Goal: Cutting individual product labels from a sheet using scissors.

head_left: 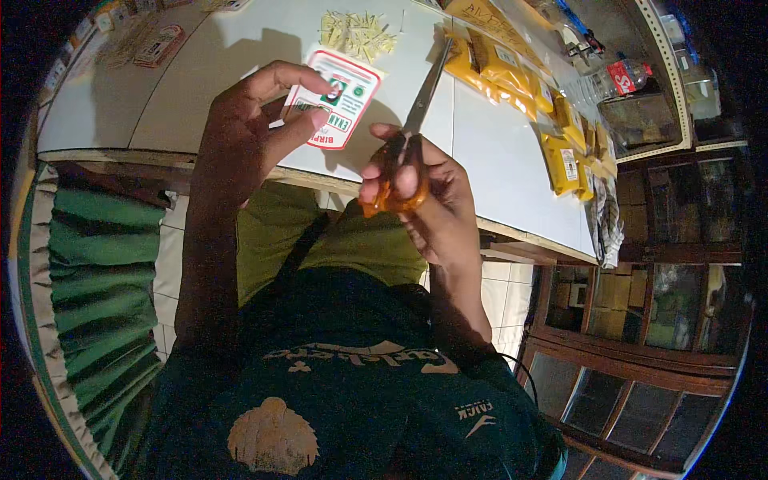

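Observation:
My left hand (264,114) pinches a printed paper label (354,90) between thumb and fingers, above the near edge of the white tiled table (414,174). The label has a red border, rounded corners and bears writing. In my right hand (438,198) is a pair of scissors (423,99) with amber translucent handles. My fingers sit in the handle loops, and the blades point away from me, up and slightly right. The blades look closed together and are apart from the label. Beyond the label lies a heap of small pale paper offcuts (357,33).
Several yellow packets (504,66) lie along the table's right side, with another labelled yellow packet (561,165) nearer. A plastic bottle (624,78) lies at the back right. More labels (159,45) rest at the far left. A green curtain (105,258) hangs below the table's left part.

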The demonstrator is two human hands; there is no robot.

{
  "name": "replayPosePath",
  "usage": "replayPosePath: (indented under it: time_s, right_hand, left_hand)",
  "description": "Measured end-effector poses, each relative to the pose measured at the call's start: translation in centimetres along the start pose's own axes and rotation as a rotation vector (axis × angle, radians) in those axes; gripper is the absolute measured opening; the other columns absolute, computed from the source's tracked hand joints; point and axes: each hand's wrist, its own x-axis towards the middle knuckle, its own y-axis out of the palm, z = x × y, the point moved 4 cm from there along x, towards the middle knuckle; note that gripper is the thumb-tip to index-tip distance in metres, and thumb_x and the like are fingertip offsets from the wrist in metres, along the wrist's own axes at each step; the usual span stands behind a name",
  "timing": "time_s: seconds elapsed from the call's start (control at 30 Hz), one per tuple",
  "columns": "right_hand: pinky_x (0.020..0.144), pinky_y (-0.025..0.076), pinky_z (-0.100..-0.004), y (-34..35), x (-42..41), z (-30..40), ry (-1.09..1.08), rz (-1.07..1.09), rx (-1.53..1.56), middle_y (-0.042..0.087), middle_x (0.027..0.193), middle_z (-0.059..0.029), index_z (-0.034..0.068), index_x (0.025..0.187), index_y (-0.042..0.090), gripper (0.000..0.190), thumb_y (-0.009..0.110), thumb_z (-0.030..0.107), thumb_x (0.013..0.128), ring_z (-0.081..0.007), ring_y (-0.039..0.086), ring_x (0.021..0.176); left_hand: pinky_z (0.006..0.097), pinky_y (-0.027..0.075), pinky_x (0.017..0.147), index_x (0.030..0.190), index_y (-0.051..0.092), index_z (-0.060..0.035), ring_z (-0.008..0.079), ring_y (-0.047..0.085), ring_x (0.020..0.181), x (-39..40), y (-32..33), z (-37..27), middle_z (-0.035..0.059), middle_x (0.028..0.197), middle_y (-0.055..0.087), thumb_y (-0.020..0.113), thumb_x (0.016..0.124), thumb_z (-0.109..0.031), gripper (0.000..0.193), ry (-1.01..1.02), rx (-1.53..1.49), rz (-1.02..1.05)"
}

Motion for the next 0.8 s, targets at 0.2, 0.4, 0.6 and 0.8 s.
replayPosePath:
  time_s: [0.2,0.4,0.6,0.8]
  right_hand:
    - [0.090,0.046,-0.0405,0.0,0.6,-0.6,0.085,0.303,0.661,0.058,0.111,-0.0210,-0.008,0.132,0.037,0.083,0.041,0.062,0.089,-0.0307,0.059,0.101]
    - [0.088,0.046,-0.0392,0.1,-0.1,-1.2,0.050,0.291,0.609,0.059,0.108,-0.0177,-0.007,0.133,0.037,0.084,0.051,0.061,0.086,-0.0272,0.059,0.098]
    - [0.065,0.052,-0.0273,-0.5,-2.8,0.0,-0.005,-0.078,0.041,0.063,0.087,-0.0121,-0.008,0.122,0.048,0.076,0.080,0.038,0.071,-0.0201,0.065,0.075]
    - [0.059,0.053,-0.0285,-1.0,-4.6,0.0,-0.122,-0.202,-0.204,0.063,0.075,-0.0095,-0.007,0.108,0.055,0.063,0.086,0.027,0.065,-0.0191,0.065,0.067]
  left_hand:
    - [0.0240,0.050,0.074,0.103,0.061,-0.0009,0.0123,0.062,0.086,-0.3,0.1,0.4,0.0087,0.095,0.065,0.062,0.080,0.005,0.024,-0.198,-0.165,-0.034]
    - [0.0247,0.050,0.074,0.101,0.061,-0.0006,0.0121,0.062,0.085,-0.1,0.7,-0.5,0.0093,0.095,0.065,0.065,0.079,0.002,0.023,-0.143,-0.113,-0.107]
    - [0.0261,0.051,0.076,0.098,0.063,-0.0019,0.0117,0.062,0.085,-0.4,-0.2,-0.3,0.0068,0.096,0.066,0.067,0.079,0.003,0.020,-0.090,-0.125,-0.129]
    - [0.0264,0.052,0.082,0.104,0.065,-0.0021,0.0130,0.064,0.089,-1.0,0.8,-2.7,0.0088,0.103,0.066,0.064,0.081,0.002,0.023,-0.036,0.084,-0.058]
